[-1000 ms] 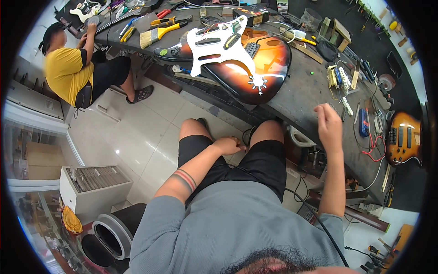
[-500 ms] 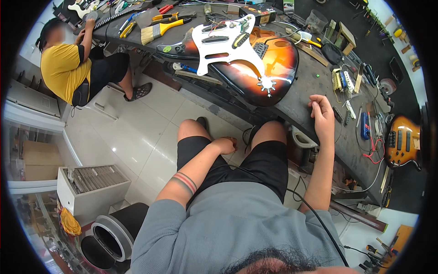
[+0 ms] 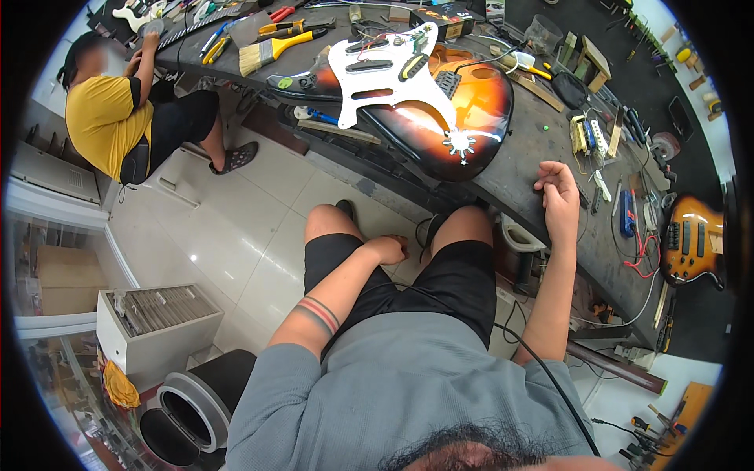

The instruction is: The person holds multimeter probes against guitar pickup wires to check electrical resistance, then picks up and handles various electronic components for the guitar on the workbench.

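Right hand (image 3: pixel 560 202) half-curled over the workbench (image 3: pixel 522 177) edge, fingers apart, nothing visible in grip; left hand (image 3: pixel 388 250) low between the thighs (image 3: pixel 463 275), can't tell whether closed. Guitar body (image 3: pixel 476 110) lying on the workbench, left of right hand, likely for firm support. White pickguard (image 3: pixel 386 81) laid across it, likely for access underneath.

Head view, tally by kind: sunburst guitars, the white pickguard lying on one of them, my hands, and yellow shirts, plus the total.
Sunburst guitars: 2
White pickguard: 1
Left hand and right hand: 2
Yellow shirt: 1
Total: 6
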Tool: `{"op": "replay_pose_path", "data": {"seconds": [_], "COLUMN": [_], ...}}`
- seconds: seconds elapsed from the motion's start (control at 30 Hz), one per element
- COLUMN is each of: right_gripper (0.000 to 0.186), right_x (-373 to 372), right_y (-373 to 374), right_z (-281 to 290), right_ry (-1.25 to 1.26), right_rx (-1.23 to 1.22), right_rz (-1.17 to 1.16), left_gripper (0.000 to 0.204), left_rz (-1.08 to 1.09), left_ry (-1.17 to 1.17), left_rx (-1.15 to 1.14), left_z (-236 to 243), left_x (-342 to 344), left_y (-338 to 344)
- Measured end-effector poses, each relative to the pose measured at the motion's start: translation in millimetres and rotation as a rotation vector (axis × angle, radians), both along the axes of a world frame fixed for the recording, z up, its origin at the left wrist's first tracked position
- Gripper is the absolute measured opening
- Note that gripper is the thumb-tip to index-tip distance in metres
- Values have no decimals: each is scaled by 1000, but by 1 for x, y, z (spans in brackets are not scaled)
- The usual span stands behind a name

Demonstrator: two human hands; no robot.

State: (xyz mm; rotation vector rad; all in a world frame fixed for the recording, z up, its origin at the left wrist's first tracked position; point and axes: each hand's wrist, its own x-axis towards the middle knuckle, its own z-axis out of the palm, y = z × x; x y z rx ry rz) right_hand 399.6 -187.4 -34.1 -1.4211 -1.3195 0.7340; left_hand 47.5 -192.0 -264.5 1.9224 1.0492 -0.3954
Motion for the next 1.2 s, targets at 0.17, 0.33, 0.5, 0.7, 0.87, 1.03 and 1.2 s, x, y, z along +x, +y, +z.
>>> {"op": "replay_pose_path", "data": {"seconds": [0.17, 0.33, 0.5, 0.7, 0.87, 1.03, 1.2], "right_gripper": [26, 28, 39, 25, 24, 35, 35], "right_x": [-3, 0, -3, -7, -9, -2, -6], "right_y": [1, -4, -1, -2, -2, -3, -2], "right_z": [4, 3, 1, 3, 6, 3, 3], "right_ry": [-3, 79, 35, 29, 52, 7, -19], "right_rx": [-43, 42, 35, 72, -8, 100, 77], "right_rz": [-7, -19, 6, -27, 9, -12, 14], "left_gripper": [42, 44, 44, 44, 42, 42, 45], "left_rz": [37, 23, 8, -107, -131, -179, -255], "left_ry": [-6, -18, -13, 22, 78, 106, 20], "left_rx": [46, 26, 51, 10, -15, -27, -84], "left_z": [-7, -7, -16, -13, -11, -16, -28], "left_x": [-7, -3, -5, -2, -5, -3, -7], "left_y": [-6, -5, -5, -6, -10, -13, -21]}}
